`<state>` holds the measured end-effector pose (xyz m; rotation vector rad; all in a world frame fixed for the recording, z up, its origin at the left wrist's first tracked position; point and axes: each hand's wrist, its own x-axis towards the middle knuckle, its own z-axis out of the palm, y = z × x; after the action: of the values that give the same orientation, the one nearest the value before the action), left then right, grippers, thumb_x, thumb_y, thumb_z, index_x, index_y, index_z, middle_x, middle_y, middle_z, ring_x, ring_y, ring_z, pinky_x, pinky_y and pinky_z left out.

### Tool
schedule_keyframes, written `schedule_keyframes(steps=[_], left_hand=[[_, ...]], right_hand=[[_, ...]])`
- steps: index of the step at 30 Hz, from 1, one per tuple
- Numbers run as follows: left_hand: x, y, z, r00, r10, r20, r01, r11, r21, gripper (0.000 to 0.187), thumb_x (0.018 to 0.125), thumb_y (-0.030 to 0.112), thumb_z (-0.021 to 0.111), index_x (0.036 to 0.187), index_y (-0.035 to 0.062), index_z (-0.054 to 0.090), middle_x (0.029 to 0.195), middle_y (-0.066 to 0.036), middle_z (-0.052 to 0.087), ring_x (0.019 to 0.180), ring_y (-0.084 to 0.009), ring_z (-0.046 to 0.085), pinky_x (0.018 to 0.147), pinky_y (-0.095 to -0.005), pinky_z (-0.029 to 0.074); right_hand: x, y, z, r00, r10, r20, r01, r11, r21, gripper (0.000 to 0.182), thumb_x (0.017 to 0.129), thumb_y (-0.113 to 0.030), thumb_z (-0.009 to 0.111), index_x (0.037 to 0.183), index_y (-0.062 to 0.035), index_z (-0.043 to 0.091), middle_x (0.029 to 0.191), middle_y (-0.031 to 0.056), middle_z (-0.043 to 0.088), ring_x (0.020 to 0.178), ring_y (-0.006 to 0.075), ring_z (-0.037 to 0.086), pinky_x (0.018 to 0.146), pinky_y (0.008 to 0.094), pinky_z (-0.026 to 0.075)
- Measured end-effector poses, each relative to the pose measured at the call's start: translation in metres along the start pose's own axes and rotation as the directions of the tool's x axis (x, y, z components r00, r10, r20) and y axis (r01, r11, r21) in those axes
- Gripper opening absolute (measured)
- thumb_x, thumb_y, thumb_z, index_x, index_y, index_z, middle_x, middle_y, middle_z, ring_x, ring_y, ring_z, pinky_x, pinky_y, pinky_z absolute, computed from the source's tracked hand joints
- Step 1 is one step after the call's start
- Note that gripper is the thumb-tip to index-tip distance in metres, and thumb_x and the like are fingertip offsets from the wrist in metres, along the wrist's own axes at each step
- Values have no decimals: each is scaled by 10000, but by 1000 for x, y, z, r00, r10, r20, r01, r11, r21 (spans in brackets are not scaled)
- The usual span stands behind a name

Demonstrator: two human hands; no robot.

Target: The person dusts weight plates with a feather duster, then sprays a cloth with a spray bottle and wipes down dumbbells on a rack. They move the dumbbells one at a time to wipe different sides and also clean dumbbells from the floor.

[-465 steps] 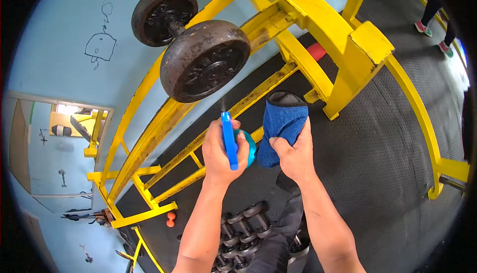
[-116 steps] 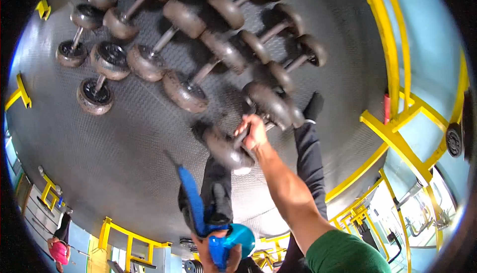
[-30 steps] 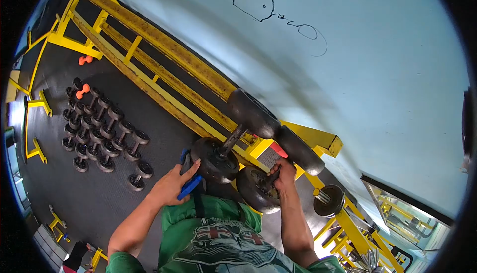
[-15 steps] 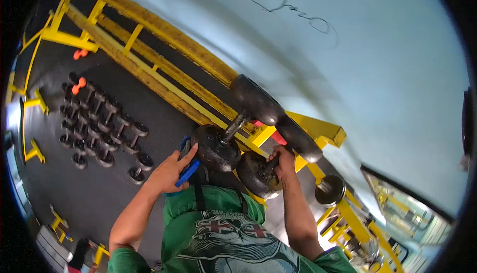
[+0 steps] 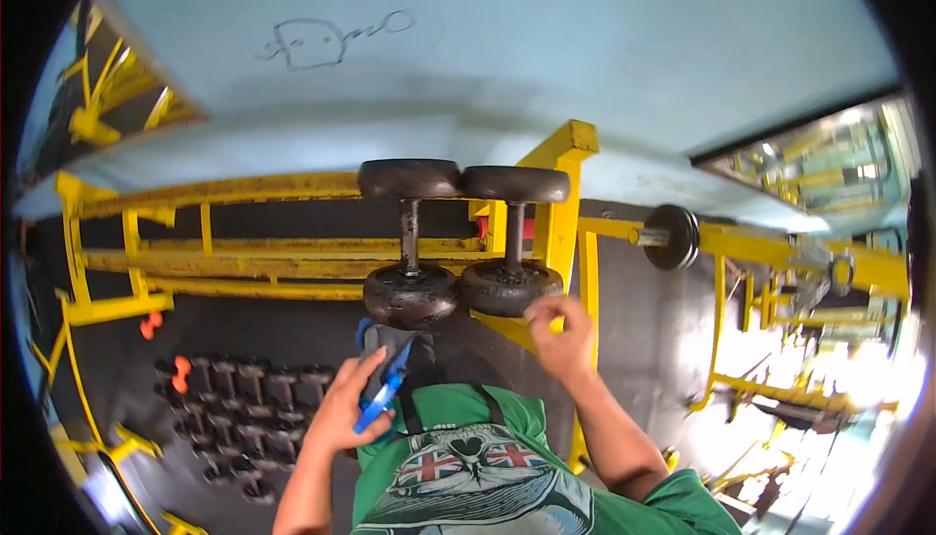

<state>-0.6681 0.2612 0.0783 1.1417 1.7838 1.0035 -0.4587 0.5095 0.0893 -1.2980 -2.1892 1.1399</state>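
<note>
Now that the right hand (image 5: 563, 340) has let go of the handle it gripped half a second ago, it hovers with fingers loosely spread just below the nearer disc of the right-hand rusty black iron dumbbell (image 5: 514, 233), which rests on the yellow-painted steel rack (image 5: 551, 213) on its own; I judge the placing of that weight finished. It lies just beside a second dark iron dumbbell (image 5: 409, 233), their discs nearly touching, and both handles run with their long axis pointing away from the person toward the pale blue wall (image 5: 546, 38), one disc near, one far. The left hand (image 5: 353, 403) is clenched round a blue spray bottle with a teal body (image 5: 388, 394) and a dark cloth, held close to the green printed shirt (image 5: 458, 467), nozzle tilted up toward the dumbbells
</note>
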Motion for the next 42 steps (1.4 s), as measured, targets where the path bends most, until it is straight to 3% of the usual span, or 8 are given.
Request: schedule_keyframes(steps=[6,8,16,27,30,35,37,42], left_hand=[[12,39,44,931,127,341,-126,992,-25,956,615,170,735,1457,86,291,1338,-250,418,1223,-427,455,1018,-408,383],[19,37,76,833,211,512,-215,975,-52,953,671,187,707,1483,72,222,1450,-264,295,1347,-425,314,1092,-405,297],[9,-8,155,881,260,396,-282,960,-3,734,735,122,666,1391,-9,366,1406,-247,406,1313,-360,409,1009,-388,401],[68,-24,159,986,125,107,-143,971,191,296,800,56,606,1087,15,545,1051,-100,614,977,-184,600,851,-307,470],[78,-37,154,983,182,28,-184,974,131,277,785,75,623,1045,14,549,968,-78,636,833,-158,610,773,-298,483],[67,-23,131,976,-51,210,-20,946,325,410,737,118,665,1122,20,559,977,-116,628,810,-177,618,737,-321,497],[60,-26,115,985,-64,163,18,963,269,459,744,111,670,1163,-2,521,1076,-124,602,878,-181,614,780,-331,503],[48,4,90,990,-1,143,-20,990,140,499,749,86,676,1199,1,477,1208,-170,560,1135,-248,543,916,-373,467]], right_hand=[[-107,43,85,786,195,587,-618,255,744,505,888,-371,624,1288,-84,512,1178,57,597,1089,183,570,930,330,436],[-138,66,102,799,36,600,-566,-292,771,584,898,-393,596,1362,-79,432,1273,77,546,1137,218,541,998,395,418],[-192,154,106,825,522,217,157,-581,798,395,846,-178,455,1202,-38,553,1177,113,613,1105,286,566,999,432,423],[-170,175,147,837,546,28,256,-437,862,497,860,-155,460,1321,32,450,1284,111,554,1135,243,547,1028,373,390],[-151,158,159,810,571,-134,216,-78,973,237,871,-168,546,949,30,651,914,61,678,849,155,619,823,295,471],[-100,108,144,826,493,-273,314,1,950,413,914,-195,528,1258,34,508,1205,94,576,1115,166,527,971,310,394],[-79,106,146,792,53,-609,304,830,467,554,866,-209,568,1355,1,415,1375,217,412,1318,376,357,1100,457,250],[-14,82,179,620,-336,-709,144,937,-318,655,692,-340,618,1325,-215,509,1377,55,439,1342,318,328,1148,508,130]])
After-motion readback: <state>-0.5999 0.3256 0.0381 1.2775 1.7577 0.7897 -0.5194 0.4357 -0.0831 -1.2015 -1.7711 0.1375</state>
